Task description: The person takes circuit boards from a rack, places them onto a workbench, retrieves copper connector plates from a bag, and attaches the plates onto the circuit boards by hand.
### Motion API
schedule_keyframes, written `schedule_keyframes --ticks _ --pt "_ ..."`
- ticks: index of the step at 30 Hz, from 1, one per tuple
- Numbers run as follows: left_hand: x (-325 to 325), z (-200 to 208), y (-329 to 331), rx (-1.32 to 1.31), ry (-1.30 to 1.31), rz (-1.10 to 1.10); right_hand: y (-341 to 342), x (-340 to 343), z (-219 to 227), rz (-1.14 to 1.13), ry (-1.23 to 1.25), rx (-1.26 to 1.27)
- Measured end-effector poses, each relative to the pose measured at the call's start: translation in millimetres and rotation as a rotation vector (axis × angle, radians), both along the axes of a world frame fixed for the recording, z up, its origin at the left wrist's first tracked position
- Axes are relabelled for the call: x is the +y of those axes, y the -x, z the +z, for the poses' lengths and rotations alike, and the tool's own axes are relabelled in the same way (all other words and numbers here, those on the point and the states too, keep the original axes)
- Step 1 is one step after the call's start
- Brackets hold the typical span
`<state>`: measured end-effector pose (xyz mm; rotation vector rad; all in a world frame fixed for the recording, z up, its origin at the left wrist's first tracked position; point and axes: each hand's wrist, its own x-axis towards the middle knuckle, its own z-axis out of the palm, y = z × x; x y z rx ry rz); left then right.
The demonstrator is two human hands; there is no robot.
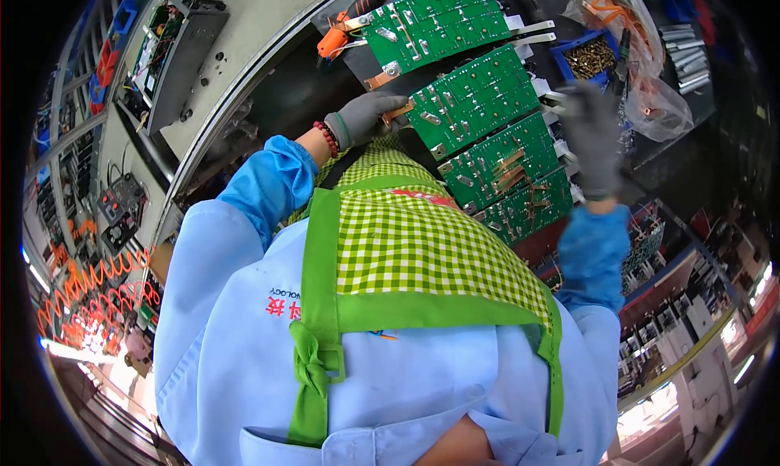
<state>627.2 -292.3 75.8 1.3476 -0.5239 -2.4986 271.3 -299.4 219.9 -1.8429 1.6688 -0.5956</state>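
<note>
My left hand [366, 118], in a grey glove, pinches a copper strip [397, 112] at the left edge of a green circuit board [475, 100]. Above that board lies another green board [439, 23], with a copper tab [379, 81] at its lower left corner. Two more boards sit nearer my apron; several loose copper strips [510, 173] are scattered on them. My right hand [591, 141], also gloved in grey, is beside the boards' right edge, close to their metal tabs. Motion smears its fingers, so whether it holds anything is unclear.
An orange-handled tool [333, 42] lies left of the top board. At the upper right stand a blue bin [559, 52] of brass-coloured fasteners, a clear plastic bag [660, 112] and several silvery metal pieces [686, 58]. A grey metal housing [185, 56] rests on the left bench.
</note>
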Motion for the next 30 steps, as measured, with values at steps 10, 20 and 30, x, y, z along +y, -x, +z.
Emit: schedule_keyframes --ticks 10,20,30 --pt "-5 -7 8 0.074 0.046 -0.068 -141 41 -77 0.222 -0.150 0.401" --pt "-3 7 7 -0.023 0.054 -0.046 -179 28 -76 -0.143 -0.342 -0.237" --pt "2 -1 4 -0.019 0.273 -0.143 -192 29 -99 -0.124 -0.118 -0.076"
